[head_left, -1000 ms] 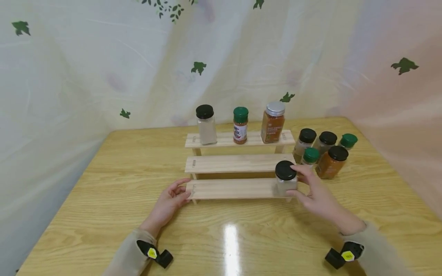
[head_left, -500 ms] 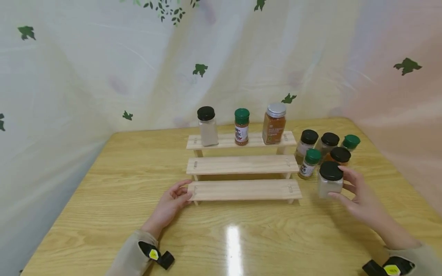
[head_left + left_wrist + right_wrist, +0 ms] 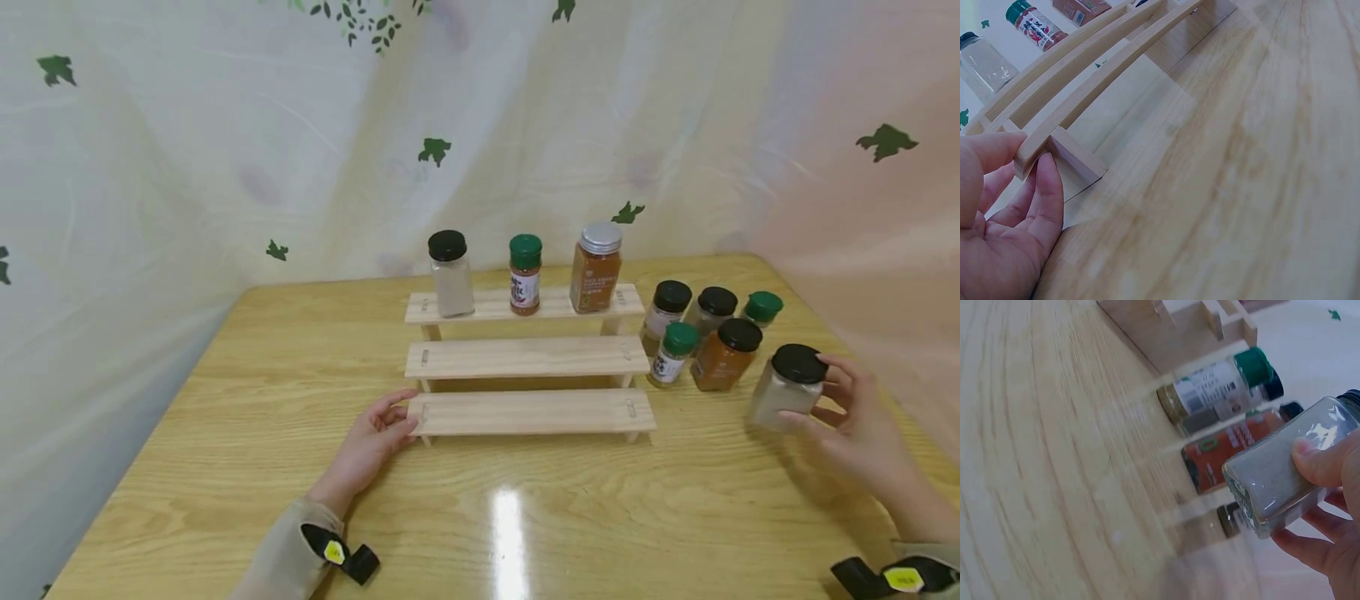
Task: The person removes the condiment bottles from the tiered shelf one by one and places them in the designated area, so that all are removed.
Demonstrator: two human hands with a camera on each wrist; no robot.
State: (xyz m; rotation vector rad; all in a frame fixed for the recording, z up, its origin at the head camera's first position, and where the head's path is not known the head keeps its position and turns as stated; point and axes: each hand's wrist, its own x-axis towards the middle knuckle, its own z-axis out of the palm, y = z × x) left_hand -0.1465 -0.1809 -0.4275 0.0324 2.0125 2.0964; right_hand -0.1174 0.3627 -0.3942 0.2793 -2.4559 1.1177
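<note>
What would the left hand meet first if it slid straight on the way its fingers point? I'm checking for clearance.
Probably the wooden rack: the left hand already touches its lowest step's left end.

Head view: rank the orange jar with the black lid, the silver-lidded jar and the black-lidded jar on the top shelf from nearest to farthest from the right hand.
1. The orange jar with the black lid, on the table just left of the right hand.
2. The silver-lidded jar, at the top shelf's right end.
3. The black-lidded jar on the top shelf, at its left end.
</note>
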